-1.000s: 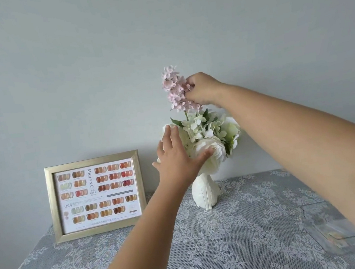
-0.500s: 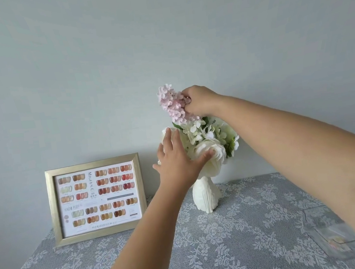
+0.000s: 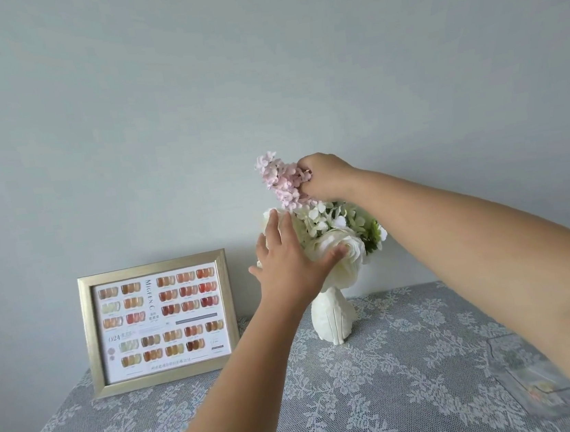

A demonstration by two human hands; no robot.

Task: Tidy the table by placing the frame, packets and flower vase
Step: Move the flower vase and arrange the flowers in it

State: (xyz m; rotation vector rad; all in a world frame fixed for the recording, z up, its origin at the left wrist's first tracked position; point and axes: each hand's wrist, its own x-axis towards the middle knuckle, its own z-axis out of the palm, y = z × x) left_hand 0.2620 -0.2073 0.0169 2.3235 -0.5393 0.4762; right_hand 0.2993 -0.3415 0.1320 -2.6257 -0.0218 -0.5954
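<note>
A white ribbed flower vase (image 3: 332, 317) stands at the back of the table, filled with white and green blooms (image 3: 335, 231). My right hand (image 3: 325, 176) grips a pink flower sprig (image 3: 281, 180) that rises above the bouquet and leans left. My left hand (image 3: 291, 261) lies flat with spread fingers against the bouquet's left side, thumb on a big white rose. A gold frame (image 3: 160, 322) with a nail-colour chart leans on the wall to the left. Clear packets (image 3: 536, 375) lie at the right, partly behind my right forearm.
A grey tablecloth with white lace flowers (image 3: 388, 400) covers the table. The plain pale wall (image 3: 259, 75) rises directly behind the vase and frame. The table's left edge runs diagonally at the lower left corner.
My right hand has pushed the pink sprig lower into the bouquet and tilted it leftward. My left hand has stayed against the white flowers.
</note>
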